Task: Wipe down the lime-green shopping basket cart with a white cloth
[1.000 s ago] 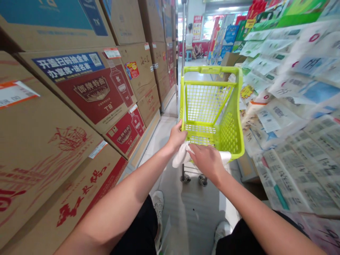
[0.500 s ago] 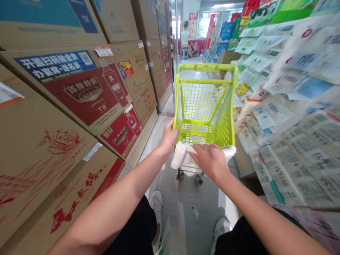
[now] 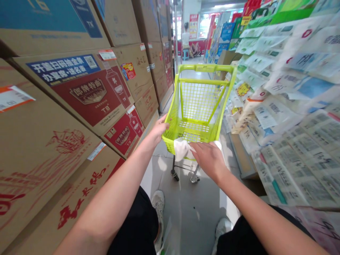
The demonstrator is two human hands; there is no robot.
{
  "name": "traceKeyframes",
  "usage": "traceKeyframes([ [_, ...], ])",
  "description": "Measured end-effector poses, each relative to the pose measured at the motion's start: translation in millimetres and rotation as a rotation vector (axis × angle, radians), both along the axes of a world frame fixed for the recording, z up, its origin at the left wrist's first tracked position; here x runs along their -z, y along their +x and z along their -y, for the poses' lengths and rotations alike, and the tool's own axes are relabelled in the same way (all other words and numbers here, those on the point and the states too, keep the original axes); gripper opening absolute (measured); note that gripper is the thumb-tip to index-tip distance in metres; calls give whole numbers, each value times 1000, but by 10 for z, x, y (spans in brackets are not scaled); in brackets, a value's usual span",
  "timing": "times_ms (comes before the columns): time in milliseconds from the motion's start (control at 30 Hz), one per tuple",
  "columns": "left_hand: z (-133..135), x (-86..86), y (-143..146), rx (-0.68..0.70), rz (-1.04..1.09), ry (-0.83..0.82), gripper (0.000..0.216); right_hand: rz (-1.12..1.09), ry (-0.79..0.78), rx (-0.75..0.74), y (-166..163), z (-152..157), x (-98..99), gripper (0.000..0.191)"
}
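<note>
A small lime-green shopping cart [image 3: 202, 102] stands in the aisle in front of me, its basket bare. My left hand [image 3: 158, 129] grips the cart's near left corner. My right hand [image 3: 208, 157] presses a white cloth [image 3: 182, 148] against the near rim, fingers curled over the cloth. The cloth hangs over the rim on both sides of that hand. The cart's wheels [image 3: 184, 176] rest on the grey floor just ahead of my shoes.
Stacked brown cartons with red liquor labels [image 3: 87, 95] wall the left side. Packs of tissue in pale wrapping [image 3: 287, 106] fill the shelves on the right. The narrow aisle runs ahead to a person [image 3: 186, 39] seated far off.
The cart has swung so that its near end sits further left. My left hand moved left with the corner. My right hand and the cloth stayed on the rim.
</note>
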State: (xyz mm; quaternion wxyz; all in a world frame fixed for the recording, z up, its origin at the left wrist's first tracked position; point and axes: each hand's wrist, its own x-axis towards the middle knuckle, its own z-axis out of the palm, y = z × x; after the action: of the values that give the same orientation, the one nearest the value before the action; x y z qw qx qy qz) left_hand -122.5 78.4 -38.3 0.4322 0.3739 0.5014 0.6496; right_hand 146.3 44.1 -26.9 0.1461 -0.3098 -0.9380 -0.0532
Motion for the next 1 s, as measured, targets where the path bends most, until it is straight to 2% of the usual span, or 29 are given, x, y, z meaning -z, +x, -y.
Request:
traceKeyframes([
  [67, 59, -15, 108, -30, 21, 27, 74, 8, 9, 20, -5, 26, -10, 20],
  [200, 236, -36, 582, -95, 91, 63, 62, 110, 32, 79, -126, 127, -75, 20],
  [333, 323, -23, 900, -127, 23, 107, 57, 183, 17, 24, -221, 160, -111, 18],
  [433, 263, 17, 802, -67, 30, 73, 65, 145, 11, 23, -192, 112, -73, 19],
  [600, 39, 46, 316, 64, 88, 5, 84, 80, 48, -2, -74, -25, 14, 13],
  [700, -21, 7, 235, 47, 133, 7, 86, 75, 42, -2, -30, -61, 16, 15],
  [767, 1, -15, 357, -34, 147, 7, 82, 86, 32, 32, -28, -44, -4, 14],
  [867, 93, -4, 719, -148, 145, 10, 72, 106, 28, 85, -69, 30, -35, 17],
  [1000, 195, 37, 1124, -258, 116, 12, 69, 99, 60, 68, -152, 131, -27, 12],
])
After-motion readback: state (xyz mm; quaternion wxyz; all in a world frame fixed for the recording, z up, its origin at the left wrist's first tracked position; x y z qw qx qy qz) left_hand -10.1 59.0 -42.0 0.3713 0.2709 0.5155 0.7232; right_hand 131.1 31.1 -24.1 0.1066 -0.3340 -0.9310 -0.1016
